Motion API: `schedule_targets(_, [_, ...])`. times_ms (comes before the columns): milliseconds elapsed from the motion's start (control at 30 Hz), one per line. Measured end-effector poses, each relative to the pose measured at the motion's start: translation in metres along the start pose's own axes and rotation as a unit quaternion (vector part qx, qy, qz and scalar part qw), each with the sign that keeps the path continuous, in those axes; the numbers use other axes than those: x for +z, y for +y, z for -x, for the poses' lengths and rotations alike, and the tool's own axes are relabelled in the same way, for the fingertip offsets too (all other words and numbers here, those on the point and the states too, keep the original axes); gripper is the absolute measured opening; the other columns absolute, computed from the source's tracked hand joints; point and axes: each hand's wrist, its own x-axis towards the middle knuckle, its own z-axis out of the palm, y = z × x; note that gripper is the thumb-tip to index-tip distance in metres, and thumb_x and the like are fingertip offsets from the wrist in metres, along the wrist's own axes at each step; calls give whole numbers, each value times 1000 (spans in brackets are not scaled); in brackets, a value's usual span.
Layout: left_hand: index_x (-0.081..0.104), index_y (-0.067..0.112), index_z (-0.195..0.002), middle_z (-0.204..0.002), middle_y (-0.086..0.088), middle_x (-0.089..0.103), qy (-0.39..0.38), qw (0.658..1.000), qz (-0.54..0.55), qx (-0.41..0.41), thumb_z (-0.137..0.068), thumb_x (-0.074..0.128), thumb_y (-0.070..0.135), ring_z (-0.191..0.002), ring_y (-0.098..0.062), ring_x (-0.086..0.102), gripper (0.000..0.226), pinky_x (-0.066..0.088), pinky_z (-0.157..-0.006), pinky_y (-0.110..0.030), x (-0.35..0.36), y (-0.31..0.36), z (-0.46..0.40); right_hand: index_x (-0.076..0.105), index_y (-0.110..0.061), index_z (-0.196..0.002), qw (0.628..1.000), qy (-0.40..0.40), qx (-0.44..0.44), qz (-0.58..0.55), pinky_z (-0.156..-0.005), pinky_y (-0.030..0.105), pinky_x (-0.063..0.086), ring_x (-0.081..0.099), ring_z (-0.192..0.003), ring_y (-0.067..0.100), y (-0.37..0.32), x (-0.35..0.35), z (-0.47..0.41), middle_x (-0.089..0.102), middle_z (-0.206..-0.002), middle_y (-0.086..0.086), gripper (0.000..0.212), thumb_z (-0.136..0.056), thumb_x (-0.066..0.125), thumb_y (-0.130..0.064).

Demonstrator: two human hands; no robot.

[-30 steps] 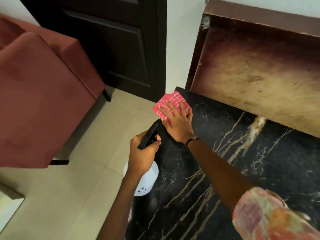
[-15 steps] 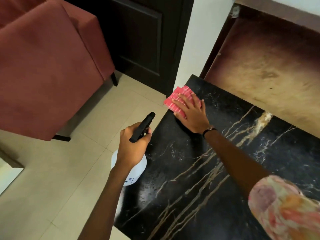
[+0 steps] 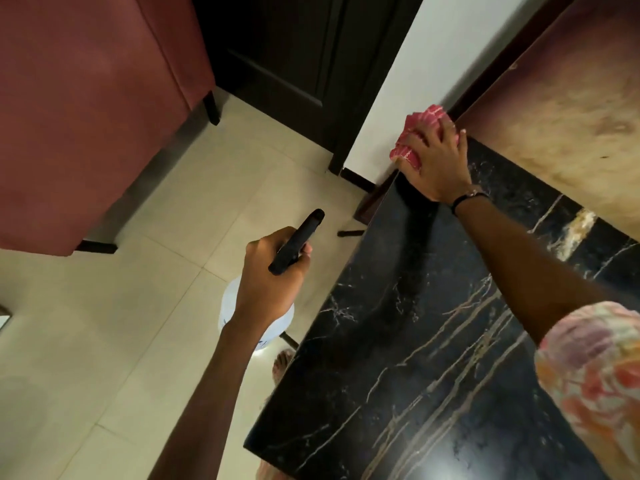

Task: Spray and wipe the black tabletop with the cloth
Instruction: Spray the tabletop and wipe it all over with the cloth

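The black marble tabletop (image 3: pixel 398 341) with pale veins fills the lower right. My right hand (image 3: pixel 436 161) presses a bunched pink cloth (image 3: pixel 414 133) onto the table's far left corner, next to the white wall. My left hand (image 3: pixel 273 278) grips a spray bottle with a black trigger head (image 3: pixel 298 240) and a white body (image 3: pixel 232 306), held over the floor just left of the table's edge. The hand hides most of the bottle.
A red upholstered armchair (image 3: pixel 86 98) stands at the left on the cream tile floor (image 3: pixel 104 341). A dark door (image 3: pixel 294 46) is behind it. A brown mottled panel (image 3: pixel 554 116) leans against the wall along the table's far edge. Toes (image 3: pixel 282 365) show below the bottle.
My right hand has slid the cloth further away to the table's far corner, against the wall. The view has tilted and shifted. The left hand still holds the bottle beside the table.
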Motion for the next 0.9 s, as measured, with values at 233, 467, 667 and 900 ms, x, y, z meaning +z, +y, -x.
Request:
schedule_targets(233, [59,2,-71,-48,0,39,3,1000,16,-24,-85,62,8,-45,-15,34,15,31,-46,-13,0,-11,13,55,-22,-121,997,-1,-68,-37,-108,68,15,26,-137,39,-67,6,84,47,-138,7,50,-89,34,-55])
schedule_targets(467, [63,0,-77,-55,-4,51,-17,999,15,-38,-84,61,4,-50,-10,48,8,37,-50,-8,-4,-15,34,59,-23,-118,989,-21,-148,-19,-110,67,15,33,-135,39,-84,1,112,53,-133,7,54,-91,29,-59])
schedule_targets(667, [64,-5,-79,-60,2,57,-20,999,18,-39,-80,56,-9,-51,2,54,9,37,-53,-3,-17,-21,55,58,-18,-119,997,-52,-61,10,-110,67,15,29,-135,44,-66,-8,70,51,-135,10,59,-89,27,-59])
schedule_targets(900, [63,2,-75,-69,-16,63,2,997,39,-64,-73,52,2,-52,-8,52,11,37,-54,-7,-36,-38,84,61,-23,-112,986,-66,-141,-59,-109,60,18,35,-132,38,-155,-4,178,54,-133,5,47,-90,34,-53])
